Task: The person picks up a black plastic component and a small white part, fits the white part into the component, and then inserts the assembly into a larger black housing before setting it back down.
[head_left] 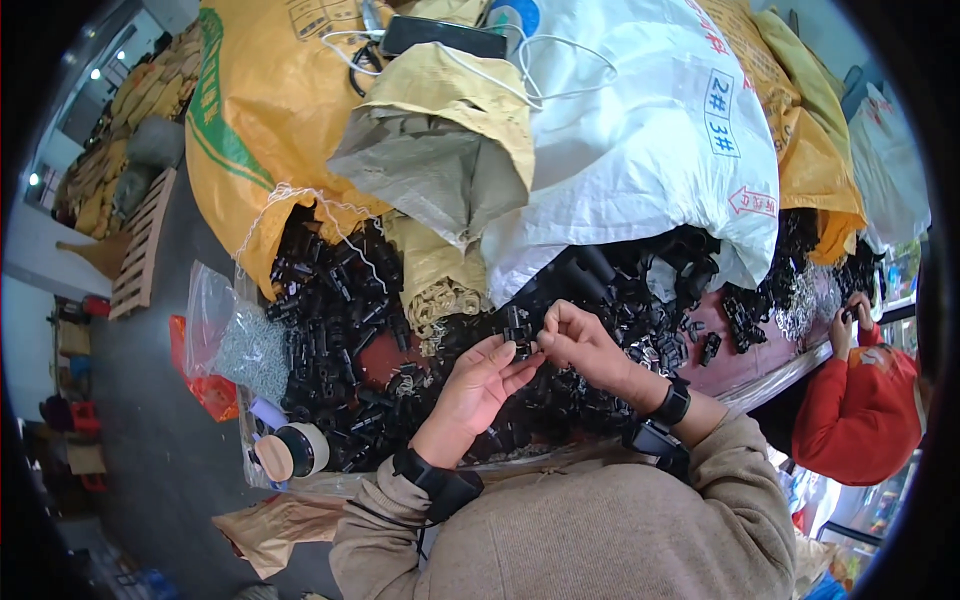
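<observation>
My left hand and my right hand meet over a heap of small black plastic parts on the table. Between the fingertips of both hands is one small black plastic part. The left palm faces up under it, while the right thumb and fingers pinch it from the right. Both wrists wear black bands, and both sleeves are beige.
Big yellow sacks and a white sack are piled behind the heap, with a phone and white cable on top. A clear bag of small metal pieces and a tape roll lie at left. Another person in red works at right.
</observation>
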Demonstrator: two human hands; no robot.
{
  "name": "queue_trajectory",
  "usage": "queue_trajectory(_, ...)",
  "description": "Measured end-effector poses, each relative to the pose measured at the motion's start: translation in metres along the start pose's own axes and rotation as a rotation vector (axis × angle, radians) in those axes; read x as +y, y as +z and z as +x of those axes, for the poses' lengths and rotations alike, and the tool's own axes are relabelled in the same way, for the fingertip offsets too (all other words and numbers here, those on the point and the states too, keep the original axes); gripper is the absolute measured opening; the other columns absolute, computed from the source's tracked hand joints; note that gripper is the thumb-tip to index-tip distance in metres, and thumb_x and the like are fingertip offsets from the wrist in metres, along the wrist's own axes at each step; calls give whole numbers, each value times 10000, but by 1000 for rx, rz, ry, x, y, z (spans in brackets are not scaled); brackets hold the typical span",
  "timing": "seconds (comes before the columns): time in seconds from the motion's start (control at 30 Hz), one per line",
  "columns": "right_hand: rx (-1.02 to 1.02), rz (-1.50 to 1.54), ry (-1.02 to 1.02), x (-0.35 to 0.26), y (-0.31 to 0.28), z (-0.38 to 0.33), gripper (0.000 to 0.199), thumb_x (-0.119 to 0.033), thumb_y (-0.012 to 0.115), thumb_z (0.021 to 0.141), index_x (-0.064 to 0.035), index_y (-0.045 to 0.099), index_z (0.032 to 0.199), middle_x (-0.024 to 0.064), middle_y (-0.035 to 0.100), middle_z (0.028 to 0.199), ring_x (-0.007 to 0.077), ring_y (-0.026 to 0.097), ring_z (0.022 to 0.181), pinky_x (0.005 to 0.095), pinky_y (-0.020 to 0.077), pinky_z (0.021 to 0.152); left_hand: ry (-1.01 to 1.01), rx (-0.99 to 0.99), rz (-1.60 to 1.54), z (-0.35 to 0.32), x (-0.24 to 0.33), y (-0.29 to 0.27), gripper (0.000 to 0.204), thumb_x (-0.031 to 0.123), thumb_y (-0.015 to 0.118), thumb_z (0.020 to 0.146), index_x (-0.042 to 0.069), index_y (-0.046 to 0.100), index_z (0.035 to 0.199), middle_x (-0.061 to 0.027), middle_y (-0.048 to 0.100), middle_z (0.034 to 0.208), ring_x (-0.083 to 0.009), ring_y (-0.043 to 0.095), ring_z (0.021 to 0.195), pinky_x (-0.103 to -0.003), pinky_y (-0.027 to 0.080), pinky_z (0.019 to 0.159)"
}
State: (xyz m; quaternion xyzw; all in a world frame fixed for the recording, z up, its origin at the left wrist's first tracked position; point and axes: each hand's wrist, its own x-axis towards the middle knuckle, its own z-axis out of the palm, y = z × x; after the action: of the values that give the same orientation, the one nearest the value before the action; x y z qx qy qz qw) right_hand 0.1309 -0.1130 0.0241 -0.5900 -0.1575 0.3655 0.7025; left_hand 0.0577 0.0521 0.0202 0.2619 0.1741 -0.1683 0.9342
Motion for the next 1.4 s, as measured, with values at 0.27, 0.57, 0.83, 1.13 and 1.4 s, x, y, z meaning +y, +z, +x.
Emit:
queue_trajectory(0.27,87,-293,-405,-16,-21,-5,116,-168,508,831,-59,481,805,57,484,882,112,459,792,230,379,676,-40,4,89,14,-6,8,224,87,534,803,16,512,1014,-121,575,965,-267,569,897,-316,481,773)
queue_trajectory(0.57,3,-768,-681,-25,-10,-8,115,-159,525,824,-46,507,820,69,434,973,116,435,821,225,368,709,-54,-46,71,6,-12,10,195,99,552,798,21,542,976,-82,591,911,-229,583,852,-282,482,754)
queue_trajectory(0.83,236,-417,-380,5,15,-13,124,-113,555,802,-57,453,846,42,400,963,70,429,778,188,390,642,-73,-1,66,1,-17,0,181,124,571,790,34,569,947,-61,594,900,-197,587,823,-267,482,731)
queue_trajectory(1.13,297,166,-94,14,14,-4,181,-101,582,781,-59,425,861,13,425,905,62,431,738,188,391,627,-65,79,120,17,-7,7,174,129,578,785,18,577,919,-58,602,869,-187,595,791,-245,487,696)
queue_trajectory(1.4,201,-982,-339,-6,-19,-17,200,-133,637,689,-66,477,790,43,462,777,146,492,674,257,403,610,-27,128,114,8,5,-7,181,113,535,790,-23,557,908,-131,600,861,-206,603,765,-235,502,655)
